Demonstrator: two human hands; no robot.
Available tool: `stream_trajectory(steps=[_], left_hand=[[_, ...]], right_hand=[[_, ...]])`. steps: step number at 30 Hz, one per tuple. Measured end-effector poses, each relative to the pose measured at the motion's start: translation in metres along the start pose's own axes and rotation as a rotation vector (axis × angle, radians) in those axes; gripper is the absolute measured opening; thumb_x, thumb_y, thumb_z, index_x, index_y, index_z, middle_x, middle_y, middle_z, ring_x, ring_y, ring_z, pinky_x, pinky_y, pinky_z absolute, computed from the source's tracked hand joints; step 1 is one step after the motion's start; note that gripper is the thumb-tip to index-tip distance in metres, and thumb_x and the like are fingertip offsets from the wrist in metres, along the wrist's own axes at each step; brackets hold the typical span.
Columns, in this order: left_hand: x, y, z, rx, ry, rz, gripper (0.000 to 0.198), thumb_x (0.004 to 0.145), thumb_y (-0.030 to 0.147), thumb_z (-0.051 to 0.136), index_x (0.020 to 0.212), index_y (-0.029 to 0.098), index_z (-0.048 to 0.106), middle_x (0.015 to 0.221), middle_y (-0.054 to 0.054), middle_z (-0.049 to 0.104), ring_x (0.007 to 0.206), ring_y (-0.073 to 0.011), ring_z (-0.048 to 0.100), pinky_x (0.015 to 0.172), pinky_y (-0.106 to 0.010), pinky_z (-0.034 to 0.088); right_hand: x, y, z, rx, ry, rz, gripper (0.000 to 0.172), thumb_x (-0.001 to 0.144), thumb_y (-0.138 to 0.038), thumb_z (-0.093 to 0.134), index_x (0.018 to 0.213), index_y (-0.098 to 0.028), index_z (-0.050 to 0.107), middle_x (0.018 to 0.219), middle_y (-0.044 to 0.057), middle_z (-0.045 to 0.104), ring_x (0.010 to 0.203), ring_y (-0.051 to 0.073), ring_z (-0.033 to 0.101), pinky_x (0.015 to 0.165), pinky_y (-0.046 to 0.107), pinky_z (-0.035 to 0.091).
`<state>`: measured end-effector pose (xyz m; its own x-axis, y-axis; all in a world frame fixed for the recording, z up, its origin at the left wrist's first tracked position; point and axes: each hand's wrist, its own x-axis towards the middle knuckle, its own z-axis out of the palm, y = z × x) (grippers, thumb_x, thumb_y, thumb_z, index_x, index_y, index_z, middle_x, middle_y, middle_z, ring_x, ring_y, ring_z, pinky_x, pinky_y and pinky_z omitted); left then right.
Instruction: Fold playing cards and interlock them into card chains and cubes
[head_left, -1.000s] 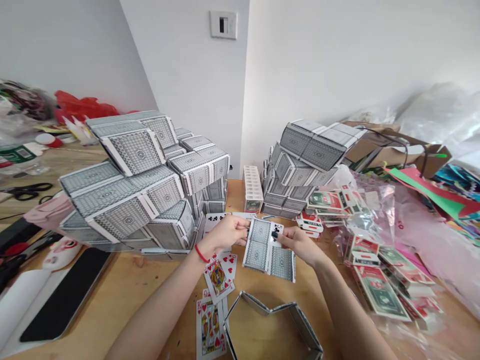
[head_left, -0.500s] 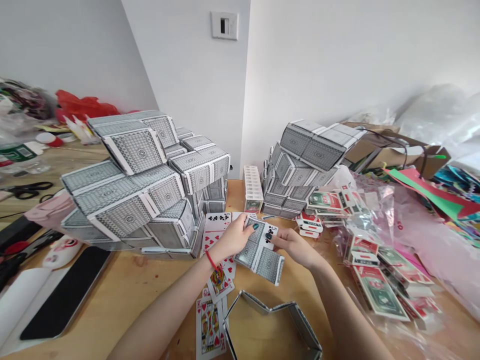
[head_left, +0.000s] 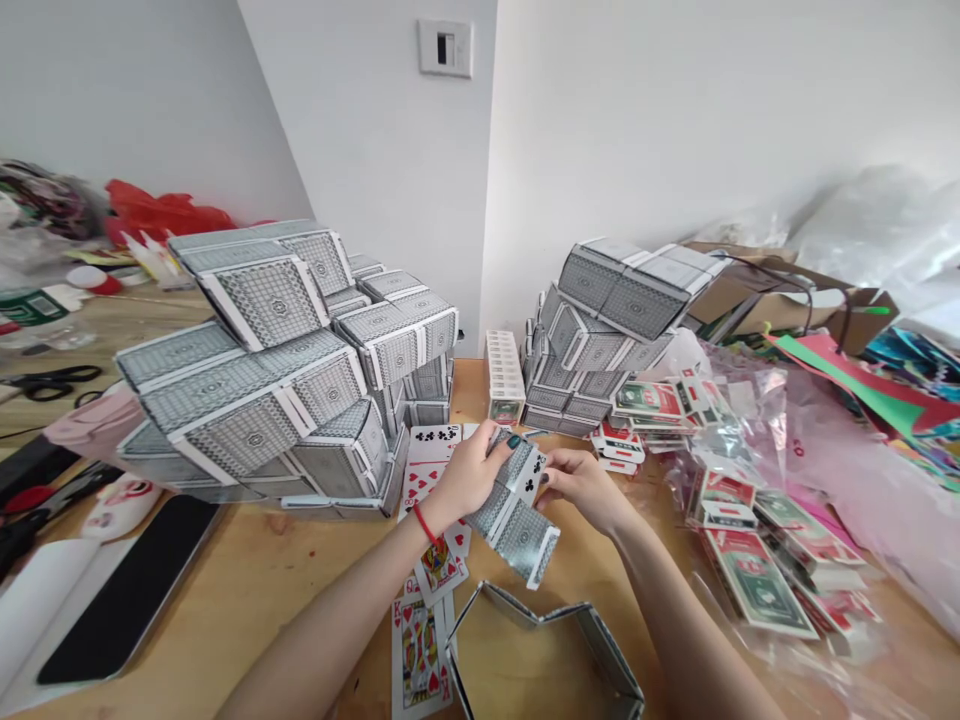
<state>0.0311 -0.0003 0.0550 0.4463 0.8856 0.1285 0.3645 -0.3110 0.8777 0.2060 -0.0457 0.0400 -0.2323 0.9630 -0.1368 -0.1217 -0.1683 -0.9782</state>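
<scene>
Above the table, my left hand (head_left: 476, 478) grips a strip of joined playing cards (head_left: 517, 535) with patterned grey backs. Its thumb presses on the upper part. My right hand (head_left: 581, 488) pinches the right edge of the same piece, beside a face-up five of clubs (head_left: 531, 478). The strip tilts down to the right; its upper left part is hidden by my left hand. Below it stands an angular open frame of folded cards (head_left: 517, 607). Loose face-up cards, with a king of hearts (head_left: 420, 650) in front, lie beneath my left forearm.
Stacked card-built blocks stand at left (head_left: 255, 400) and right (head_left: 626, 290). Between them is a long white box (head_left: 505, 375). Red and green card packs (head_left: 757, 590) and plastic wrap lie at right. A black phone (head_left: 131, 590) and scissors (head_left: 52, 380) are at left.
The strip of cards has tilted, its lower end swinging down and left. My right hand's fingers have shifted along the edge near the five of clubs. The frame has stayed put.
</scene>
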Motion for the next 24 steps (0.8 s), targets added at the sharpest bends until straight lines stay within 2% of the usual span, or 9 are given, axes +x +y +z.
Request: stream_trajectory(steps=[5,10,12,14,16,18,24], left_hand=[[-0.004,0.007,0.001,0.002,-0.019,0.026,0.02,0.087,0.036,0.036,0.077,0.02,0.042,0.069,0.003,0.05,0.065,-0.0135,0.048,0.059,-0.024,0.033],[-0.007,0.01,0.002,-0.033,-0.022,0.044,0.021,0.09,0.034,0.03,0.079,0.02,0.041,0.069,0.002,0.05,0.064,-0.0135,0.049,0.06,-0.025,0.035],[-0.008,0.014,0.0,-0.071,-0.061,0.067,0.021,0.09,0.034,0.028,0.083,0.02,0.042,0.069,0.002,0.051,0.064,-0.0133,0.05,0.06,-0.025,0.036],[-0.01,0.018,-0.002,-0.096,-0.123,0.088,0.017,0.087,0.036,0.039,0.091,0.02,0.042,0.075,0.001,0.055,0.068,-0.0139,0.053,0.062,-0.024,0.038],[-0.011,0.022,-0.004,-0.065,-0.16,0.066,0.035,0.074,0.036,0.06,0.099,0.021,0.041,0.083,0.001,0.058,0.073,-0.0155,0.055,0.062,-0.024,0.039],[-0.012,0.024,-0.004,-0.005,-0.157,0.015,0.051,0.061,0.031,0.071,0.101,0.021,0.041,0.085,0.001,0.059,0.074,-0.0169,0.056,0.06,-0.024,0.039],[-0.013,0.024,0.0,0.019,-0.09,-0.02,0.046,0.064,0.021,0.065,0.104,0.022,0.042,0.082,0.002,0.059,0.07,-0.0155,0.056,0.059,-0.023,0.039]], right_hand=[[0.0,-0.001,0.008,-0.014,-0.043,-0.035,0.03,0.065,-0.042,0.07,0.069,-0.014,0.059,0.062,0.003,0.065,0.056,0.014,0.062,0.053,0.026,0.051],[-0.001,-0.002,0.011,-0.055,0.03,-0.105,0.027,0.069,-0.039,0.068,0.068,-0.015,0.056,0.057,-0.001,0.061,0.051,0.011,0.059,0.052,0.025,0.049],[0.0,-0.003,0.012,-0.086,0.07,-0.129,0.027,0.071,-0.04,0.066,0.066,-0.016,0.053,0.056,-0.002,0.059,0.05,0.011,0.057,0.052,0.024,0.047],[0.0,-0.003,0.012,-0.127,0.108,-0.149,0.03,0.072,-0.042,0.064,0.064,-0.017,0.051,0.055,-0.002,0.057,0.049,0.01,0.054,0.051,0.024,0.046],[0.0,-0.003,0.012,-0.184,0.137,-0.165,0.032,0.073,-0.045,0.061,0.062,-0.017,0.049,0.054,-0.003,0.056,0.048,0.011,0.053,0.05,0.024,0.044],[0.001,-0.002,0.011,-0.253,0.159,-0.172,0.034,0.074,-0.046,0.059,0.061,-0.018,0.048,0.053,-0.003,0.055,0.05,0.011,0.051,0.051,0.024,0.042],[0.004,0.005,0.009,-0.395,0.225,-0.165,0.035,0.076,-0.048,0.055,0.06,-0.018,0.045,0.054,-0.003,0.049,0.052,0.011,0.049,0.052,0.023,0.04]])
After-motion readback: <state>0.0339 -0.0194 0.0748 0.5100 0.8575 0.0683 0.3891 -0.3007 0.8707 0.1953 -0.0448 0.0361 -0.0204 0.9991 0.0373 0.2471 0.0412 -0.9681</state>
